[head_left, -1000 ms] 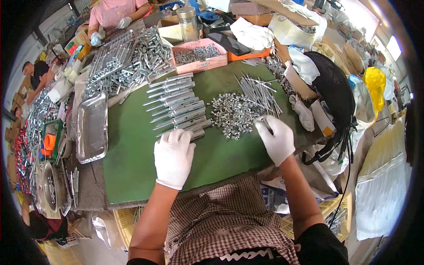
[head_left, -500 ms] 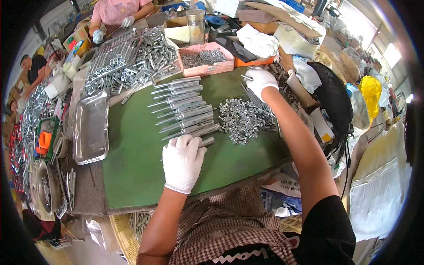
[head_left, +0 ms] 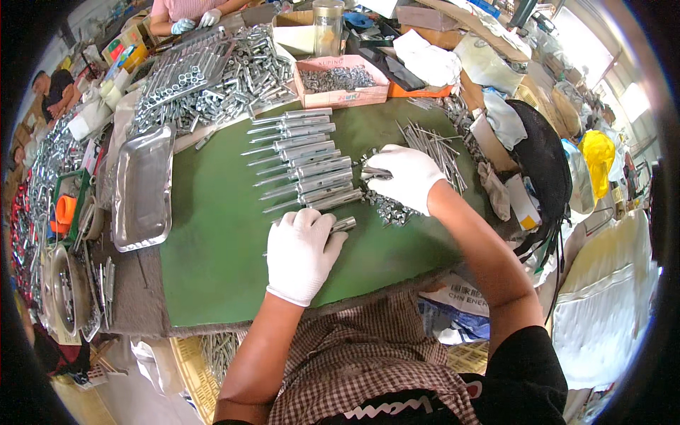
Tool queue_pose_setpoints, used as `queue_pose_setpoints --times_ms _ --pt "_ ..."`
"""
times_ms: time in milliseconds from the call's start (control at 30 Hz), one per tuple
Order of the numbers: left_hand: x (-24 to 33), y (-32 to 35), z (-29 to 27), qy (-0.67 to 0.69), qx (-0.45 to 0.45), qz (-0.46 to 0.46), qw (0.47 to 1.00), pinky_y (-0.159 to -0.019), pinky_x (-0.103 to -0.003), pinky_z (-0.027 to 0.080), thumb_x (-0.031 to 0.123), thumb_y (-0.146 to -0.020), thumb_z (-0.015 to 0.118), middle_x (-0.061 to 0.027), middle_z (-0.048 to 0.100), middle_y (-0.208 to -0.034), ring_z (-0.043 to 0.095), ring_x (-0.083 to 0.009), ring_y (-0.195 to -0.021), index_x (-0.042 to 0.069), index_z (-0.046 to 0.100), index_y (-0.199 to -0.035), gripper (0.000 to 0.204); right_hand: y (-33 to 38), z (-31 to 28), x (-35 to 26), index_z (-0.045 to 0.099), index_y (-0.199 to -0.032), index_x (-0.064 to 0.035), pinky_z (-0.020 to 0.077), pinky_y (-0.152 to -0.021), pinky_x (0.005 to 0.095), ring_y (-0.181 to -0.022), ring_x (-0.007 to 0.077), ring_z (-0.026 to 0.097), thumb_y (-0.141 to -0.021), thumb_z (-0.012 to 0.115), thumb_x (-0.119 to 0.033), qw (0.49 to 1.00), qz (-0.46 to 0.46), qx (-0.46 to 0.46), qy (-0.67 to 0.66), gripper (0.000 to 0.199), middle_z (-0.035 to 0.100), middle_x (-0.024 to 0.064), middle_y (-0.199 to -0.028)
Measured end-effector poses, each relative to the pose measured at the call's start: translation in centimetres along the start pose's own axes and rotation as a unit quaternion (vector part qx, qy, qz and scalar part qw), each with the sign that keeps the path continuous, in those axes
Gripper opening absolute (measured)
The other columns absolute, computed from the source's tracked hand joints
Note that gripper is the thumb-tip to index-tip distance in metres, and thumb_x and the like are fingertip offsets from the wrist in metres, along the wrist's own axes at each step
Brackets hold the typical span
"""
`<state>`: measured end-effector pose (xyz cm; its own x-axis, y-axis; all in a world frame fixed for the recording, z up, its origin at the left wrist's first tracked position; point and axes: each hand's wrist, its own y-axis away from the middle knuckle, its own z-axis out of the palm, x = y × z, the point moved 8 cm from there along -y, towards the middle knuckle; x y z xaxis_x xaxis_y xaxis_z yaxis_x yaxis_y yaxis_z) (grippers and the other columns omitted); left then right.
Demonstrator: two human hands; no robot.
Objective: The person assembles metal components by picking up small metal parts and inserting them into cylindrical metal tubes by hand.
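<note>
My left hand (head_left: 303, 248), in a white knit glove, is closed over a metal tube (head_left: 345, 224) at the near end of a row. Several silvery tubes (head_left: 315, 157) lie side by side there, with thin pointed rods (head_left: 267, 159) sticking out of their left ends. My right hand (head_left: 407, 177), gloved too, is over a heap of small shiny metal fittings (head_left: 392, 211) right of the row. Its thumb and fingers pinch a small metal piece (head_left: 377, 173), whose shape is partly hidden. Behind that hand lies a loose bundle of thin rods (head_left: 438, 147).
Left on the green mat (head_left: 205, 283) sits a metal tray (head_left: 142, 191). Behind are a pink box (head_left: 340, 98) of small parts, a glass jar (head_left: 328, 28) and a tube heap (head_left: 248, 78). A black bag (head_left: 535, 156) is at the right; a co-worker (head_left: 195, 14) sits opposite.
My right hand has come from the thin rods down and left to the small fittings, leaving the rods uncovered. My left hand has shifted slightly right. The co-worker's hands are closer together.
</note>
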<state>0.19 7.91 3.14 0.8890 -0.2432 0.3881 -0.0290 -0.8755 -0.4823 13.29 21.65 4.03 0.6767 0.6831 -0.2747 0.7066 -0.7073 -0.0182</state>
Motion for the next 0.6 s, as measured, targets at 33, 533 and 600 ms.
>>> queue_pose_setpoints --times_ms 33,533,600 --pt "0.0 0.0 0.0 -0.002 0.004 0.001 1.0 -0.073 -0.042 0.046 0.02 -0.074 0.078 -0.0074 0.061 -0.09 0.059 -0.0292 -0.082 0.008 0.068 -0.093 0.024 0.0 0.2 -0.2 0.067 -0.098 -0.011 0.0502 -0.087 0.043 -0.098 0.0344 0.062 -0.087 0.059 -0.032 1.0 0.001 -0.001 -0.001 0.025 0.063 0.0139 -0.101" --pt "0.1 0.0 0.0 0.011 0.016 0.022 1.0 -0.073 -0.042 0.047 0.014 -0.077 0.074 -0.0087 0.062 -0.085 0.06 -0.0311 -0.08 0.008 0.068 -0.089 0.015 0.5 0.9 -0.2 0.066 -0.096 -0.0088 0.0521 -0.088 0.0427 -0.098 0.0336 0.064 -0.089 0.056 -0.025 0.997 0.06 -0.002 0.054 0.021 0.064 0.014 -0.105" --pt "0.1 0.0 0.1 0.013 0.01 0.023 1.0 -0.073 -0.042 0.047 0.014 -0.077 0.074 -0.0088 0.062 -0.085 0.06 -0.0311 -0.08 0.008 0.068 -0.089 0.015 0.4 0.7 -0.6 0.067 -0.097 -0.0087 0.0522 -0.088 0.0424 -0.099 0.0336 0.064 -0.089 0.056 -0.024 0.997 0.059 0.004 0.045 0.02 0.064 0.0143 -0.106"
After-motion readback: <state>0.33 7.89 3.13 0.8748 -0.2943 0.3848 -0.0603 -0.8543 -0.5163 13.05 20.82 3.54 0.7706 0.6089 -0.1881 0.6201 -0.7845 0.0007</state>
